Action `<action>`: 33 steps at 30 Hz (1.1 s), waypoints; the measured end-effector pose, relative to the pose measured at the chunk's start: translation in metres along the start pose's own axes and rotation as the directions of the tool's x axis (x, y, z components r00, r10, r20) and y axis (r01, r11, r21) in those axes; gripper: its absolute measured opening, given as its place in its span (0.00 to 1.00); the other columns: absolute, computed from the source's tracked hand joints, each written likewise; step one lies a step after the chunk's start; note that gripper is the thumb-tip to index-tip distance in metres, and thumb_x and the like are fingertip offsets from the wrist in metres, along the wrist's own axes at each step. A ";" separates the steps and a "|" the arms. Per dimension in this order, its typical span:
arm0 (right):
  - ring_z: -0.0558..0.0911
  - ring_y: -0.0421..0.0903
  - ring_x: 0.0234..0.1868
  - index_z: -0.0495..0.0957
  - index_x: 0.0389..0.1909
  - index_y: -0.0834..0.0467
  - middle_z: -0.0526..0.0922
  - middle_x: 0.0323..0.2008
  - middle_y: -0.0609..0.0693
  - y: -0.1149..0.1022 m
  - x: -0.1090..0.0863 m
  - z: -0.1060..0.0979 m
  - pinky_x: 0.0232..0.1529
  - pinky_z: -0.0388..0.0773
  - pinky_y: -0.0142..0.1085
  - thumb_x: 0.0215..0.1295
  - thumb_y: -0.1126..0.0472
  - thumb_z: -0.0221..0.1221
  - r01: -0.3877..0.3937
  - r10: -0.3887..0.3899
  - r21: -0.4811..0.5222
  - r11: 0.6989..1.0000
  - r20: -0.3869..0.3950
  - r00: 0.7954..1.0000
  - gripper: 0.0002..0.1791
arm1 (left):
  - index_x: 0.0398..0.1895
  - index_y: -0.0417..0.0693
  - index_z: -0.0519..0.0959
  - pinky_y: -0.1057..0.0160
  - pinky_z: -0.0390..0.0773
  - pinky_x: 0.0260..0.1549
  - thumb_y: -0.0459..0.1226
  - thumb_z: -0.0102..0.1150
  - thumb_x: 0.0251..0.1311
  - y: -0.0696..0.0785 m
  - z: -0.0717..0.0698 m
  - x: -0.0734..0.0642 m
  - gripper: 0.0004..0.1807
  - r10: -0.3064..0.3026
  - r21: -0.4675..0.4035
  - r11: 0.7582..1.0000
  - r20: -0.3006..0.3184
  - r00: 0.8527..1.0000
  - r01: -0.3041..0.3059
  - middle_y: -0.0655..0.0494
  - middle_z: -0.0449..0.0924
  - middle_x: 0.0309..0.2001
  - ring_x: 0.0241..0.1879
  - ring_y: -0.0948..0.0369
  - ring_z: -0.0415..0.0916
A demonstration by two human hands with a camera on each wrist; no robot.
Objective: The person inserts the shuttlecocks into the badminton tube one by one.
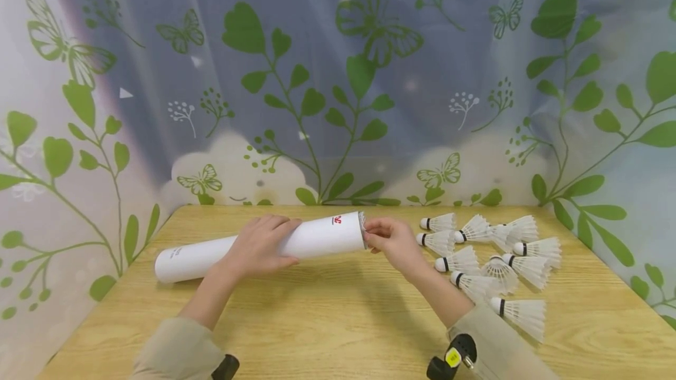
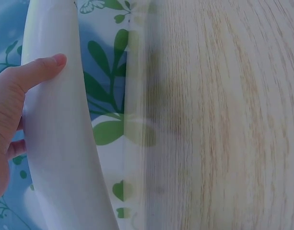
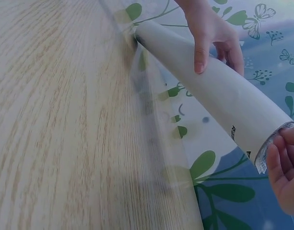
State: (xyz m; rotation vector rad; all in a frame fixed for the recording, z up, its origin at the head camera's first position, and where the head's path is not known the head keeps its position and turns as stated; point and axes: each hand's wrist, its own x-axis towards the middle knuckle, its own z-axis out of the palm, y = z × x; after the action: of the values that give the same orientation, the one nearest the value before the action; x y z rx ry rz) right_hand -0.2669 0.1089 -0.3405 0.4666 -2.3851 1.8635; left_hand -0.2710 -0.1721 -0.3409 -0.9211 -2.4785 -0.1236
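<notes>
A long white shuttlecock tube lies slantwise, its right end raised above the table. My left hand grips it round the middle, thumb on the near side; the left wrist view shows that thumb across the white wall. At the raised open end, my right hand has its fingers curled at the mouth. In the right wrist view the fingertips pinch the jagged white feather edge of a shuttlecock that shows at the rim. The rest of that shuttlecock is hidden inside the tube and behind the fingers.
Several white feather shuttlecocks with black bands lie loosely grouped to the right of my right hand. One shuttlecock lies nearer the front. Behind the wooden table hangs a curtain printed with green leaves and butterflies.
</notes>
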 end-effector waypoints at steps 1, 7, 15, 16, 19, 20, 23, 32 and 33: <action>0.79 0.41 0.29 0.77 0.39 0.71 0.83 0.34 0.59 0.001 0.000 0.000 0.31 0.79 0.36 0.59 0.73 0.57 0.005 -0.005 0.001 1.000 0.004 1.000 0.08 | 0.57 0.46 0.73 0.51 0.74 0.45 0.53 0.72 0.39 0.000 0.000 0.000 0.40 0.001 -0.001 1.000 -0.001 1.000 -0.001 0.50 0.77 0.48 0.46 0.51 0.74; 0.79 0.42 0.30 0.77 0.41 0.72 0.83 0.37 0.60 0.003 0.000 0.001 0.33 0.77 0.35 0.60 0.73 0.56 -0.009 0.008 0.022 1.000 0.032 0.999 0.09 | 0.57 0.46 0.73 0.50 0.74 0.46 0.52 0.72 0.39 0.001 0.002 0.000 0.40 0.002 -0.020 1.000 -0.011 1.000 -0.002 0.50 0.77 0.48 0.47 0.51 0.74; 0.80 0.44 0.37 0.77 0.45 0.72 0.82 0.42 0.62 0.006 0.001 0.003 0.39 0.77 0.38 0.60 0.74 0.53 -0.022 0.020 0.026 0.999 0.068 0.998 0.12 | 0.57 0.46 0.73 0.51 0.74 0.45 0.52 0.73 0.37 0.003 0.003 0.000 0.40 0.015 -0.027 1.000 -0.028 1.000 -0.016 0.50 0.77 0.48 0.46 0.51 0.74; 0.80 0.44 0.37 0.77 0.45 0.73 0.82 0.42 0.62 0.006 0.001 0.003 0.38 0.76 0.37 0.60 0.74 0.53 -0.025 0.023 0.031 0.999 0.069 0.997 0.13 | 0.57 0.46 0.73 0.51 0.74 0.45 0.52 0.73 0.37 0.003 0.003 0.001 0.40 0.017 -0.028 0.999 -0.029 0.999 -0.018 0.50 0.77 0.48 0.46 0.51 0.74; 0.80 0.43 0.36 0.76 0.45 0.73 0.82 0.42 0.62 0.008 0.002 0.003 0.37 0.75 0.35 0.59 0.74 0.52 -0.031 0.028 0.043 0.999 0.072 0.997 0.13 | 0.57 0.46 0.73 0.51 0.74 0.45 0.52 0.73 0.38 0.004 0.003 0.001 0.40 0.015 -0.027 1.000 -0.026 1.000 -0.016 0.50 0.77 0.48 0.46 0.51 0.74; 0.79 0.42 0.36 0.76 0.45 0.73 0.82 0.42 0.62 0.009 0.002 0.002 0.37 0.75 0.35 0.60 0.74 0.52 -0.035 0.032 0.046 0.998 0.075 0.997 0.13 | 0.57 0.46 0.73 0.51 0.74 0.45 0.52 0.73 0.38 0.003 0.003 0.001 0.40 0.015 -0.024 1.000 -0.025 1.000 -0.016 0.50 0.77 0.48 0.46 0.51 0.74; 0.79 0.43 0.36 0.76 0.46 0.73 0.81 0.43 0.62 0.010 0.002 0.002 0.37 0.76 0.35 0.60 0.73 0.52 -0.035 0.030 0.060 0.998 0.083 0.996 0.14 | 0.57 0.46 0.73 0.51 0.74 0.45 0.52 0.73 0.37 0.003 0.003 0.001 0.40 0.013 -0.023 1.000 -0.025 1.000 -0.013 0.50 0.77 0.48 0.46 0.51 0.74; 0.80 0.42 0.36 0.75 0.45 0.73 0.82 0.41 0.60 0.011 -0.001 -0.006 0.40 0.79 0.40 0.62 0.70 0.55 -0.024 0.013 0.118 0.993 0.094 0.996 0.13 | 0.57 0.46 0.73 0.51 0.73 0.47 0.52 0.72 0.38 0.001 0.002 0.001 0.40 -0.017 -0.025 1.000 -0.007 1.000 0.017 0.50 0.77 0.49 0.48 0.51 0.73; 0.80 0.42 0.36 0.75 0.45 0.73 0.82 0.41 0.59 0.011 -0.001 -0.008 0.40 0.79 0.40 0.62 0.70 0.55 -0.022 0.011 0.118 0.993 0.094 0.996 0.13 | 0.57 0.47 0.73 0.51 0.73 0.47 0.52 0.72 0.39 0.001 0.001 0.002 0.39 -0.020 -0.025 0.999 -0.005 1.000 0.020 0.50 0.77 0.49 0.48 0.51 0.73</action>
State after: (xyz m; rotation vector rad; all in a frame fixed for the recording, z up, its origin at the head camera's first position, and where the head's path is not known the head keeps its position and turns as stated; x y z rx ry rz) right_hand -0.2697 0.1193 -0.3495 0.5568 -2.3496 2.0437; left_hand -0.2717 -0.1698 -0.3415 -0.9056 -2.4869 -0.1635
